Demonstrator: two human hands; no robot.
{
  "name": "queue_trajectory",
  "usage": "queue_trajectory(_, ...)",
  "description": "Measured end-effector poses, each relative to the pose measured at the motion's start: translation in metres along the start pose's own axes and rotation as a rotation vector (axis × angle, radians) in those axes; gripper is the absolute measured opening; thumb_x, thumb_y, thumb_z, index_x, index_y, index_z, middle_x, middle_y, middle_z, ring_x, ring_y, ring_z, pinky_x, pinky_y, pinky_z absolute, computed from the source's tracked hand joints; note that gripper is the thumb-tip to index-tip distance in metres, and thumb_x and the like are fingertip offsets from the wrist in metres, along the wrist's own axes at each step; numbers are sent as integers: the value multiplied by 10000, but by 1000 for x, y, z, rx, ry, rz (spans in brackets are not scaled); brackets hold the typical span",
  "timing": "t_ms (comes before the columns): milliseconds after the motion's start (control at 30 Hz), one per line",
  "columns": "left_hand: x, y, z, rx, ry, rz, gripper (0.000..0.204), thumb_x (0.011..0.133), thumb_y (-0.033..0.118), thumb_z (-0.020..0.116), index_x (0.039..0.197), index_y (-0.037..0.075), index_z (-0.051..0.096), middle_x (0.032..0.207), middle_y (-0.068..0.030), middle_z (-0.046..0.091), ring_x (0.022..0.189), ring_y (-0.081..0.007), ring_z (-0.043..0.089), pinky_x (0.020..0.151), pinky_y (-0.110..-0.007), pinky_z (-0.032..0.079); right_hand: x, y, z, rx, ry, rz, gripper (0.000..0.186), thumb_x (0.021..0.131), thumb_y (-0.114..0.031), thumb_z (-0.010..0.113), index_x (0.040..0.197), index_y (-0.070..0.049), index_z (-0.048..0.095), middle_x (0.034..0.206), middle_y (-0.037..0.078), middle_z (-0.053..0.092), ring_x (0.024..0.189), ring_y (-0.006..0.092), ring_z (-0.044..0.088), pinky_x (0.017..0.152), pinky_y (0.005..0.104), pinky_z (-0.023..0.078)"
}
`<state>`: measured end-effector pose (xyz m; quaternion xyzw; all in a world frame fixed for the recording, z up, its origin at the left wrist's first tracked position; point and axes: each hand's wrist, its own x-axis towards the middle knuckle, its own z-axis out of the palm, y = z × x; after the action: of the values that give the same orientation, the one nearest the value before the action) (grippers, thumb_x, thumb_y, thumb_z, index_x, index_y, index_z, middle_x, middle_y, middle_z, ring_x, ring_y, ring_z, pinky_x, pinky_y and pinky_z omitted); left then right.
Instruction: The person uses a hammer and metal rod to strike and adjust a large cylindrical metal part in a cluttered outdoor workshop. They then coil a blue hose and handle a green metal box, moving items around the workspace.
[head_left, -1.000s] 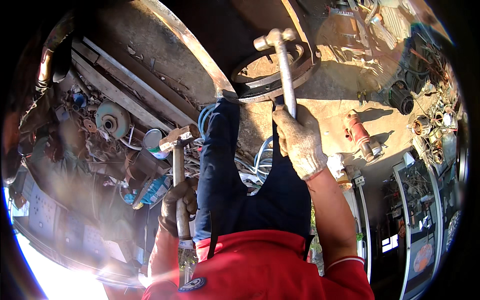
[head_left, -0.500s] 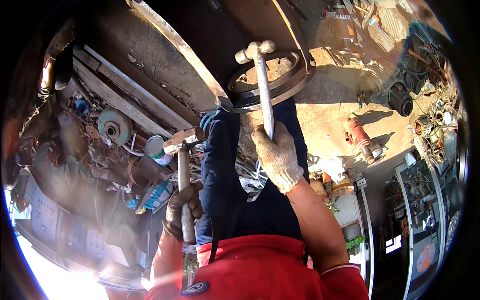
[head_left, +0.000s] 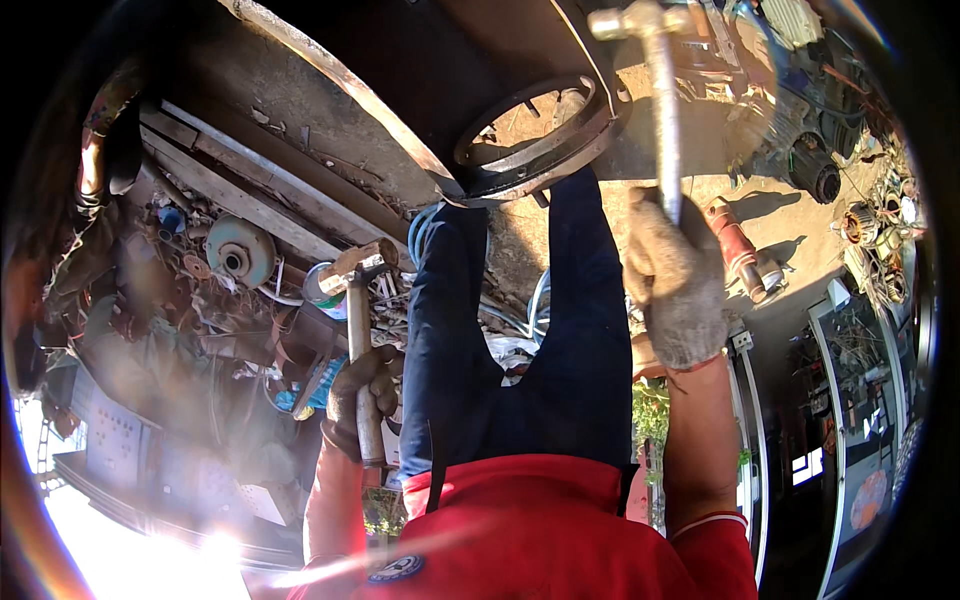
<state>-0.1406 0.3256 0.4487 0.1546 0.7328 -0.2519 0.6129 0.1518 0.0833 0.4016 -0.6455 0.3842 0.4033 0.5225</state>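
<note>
My right hand (head_left: 675, 290), in a pale knitted glove, grips a ball-peen hammer (head_left: 667, 120) by its metal handle, head up at the upper right and slightly blurred. My left hand (head_left: 360, 395), in a dark glove, is closed round the metal handle of a second hammer (head_left: 360, 300), whose blocky head is level with my knee. Beyond my feet is a dark curved steel sheet (head_left: 420, 70) with a pale, scuffed edge and a round flanged ring (head_left: 530, 160) at its near end. My navy-trousered legs reach up to it.
Long metal beams (head_left: 240, 190) and mixed scrap with a teal housing (head_left: 240, 250) lie at left. At right are a red cylindrical part (head_left: 730, 240), dark motor-like parts (head_left: 815, 170) and heaped coils. Pale blue hose (head_left: 535, 310) lies between my legs.
My right hand and its hammer have swung to the right, away from over the ring. My left hand has shifted only slightly. The steel piece sits slightly higher in the picture.
</note>
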Motion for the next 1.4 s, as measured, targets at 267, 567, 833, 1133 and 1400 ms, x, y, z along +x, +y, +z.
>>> queue_trajectory(267,13,-13,-5,-156,-111,-26,448,936,289,698,1222,-42,601,687,-3,524,556,-119,503,517,-254,410,12,26,27,386,437,-127,209,1005,-242,636,871,-100,561,632,-44,400,469,89,371,417,308,394)
queue_trajectory(567,1,-11,5,-55,-8,69,488,935,297,687,1239,-69,577,695,-3,534,564,-119,497,540,-264,412,-43,92,-2,-74,4,-136,166,992,-135,664,1061,-23,564,791,40,613,593,91,578,513,270,462)
queue_trajectory(833,9,-5,-5,33,5,31,533,920,299,693,1267,-82,557,697,-12,540,564,-127,524,513,-259,418,4,103,65,-63,41,-76,242,1008,-233,684,1085,-40,559,657,5,523,445,88,504,381,248,407)
queue_trajectory(1133,19,-3,-21,-25,-36,-78,445,932,292,707,1205,-48,615,695,4,541,545,-123,518,506,-245,445,19,-14,47,66,-93,-25,241,946,-256,759,1053,-74,643,664,-34,524,483,69,484,425,261,406)
queue_trajectory(1400,13,-1,-7,-75,-20,1,405,955,267,684,1207,-43,619,697,0,540,562,-138,533,503,-248,443,30,84,71,432,161,40,171,1017,-179,609,1149,-77,571,919,43,605,659,174,574,606,370,527)
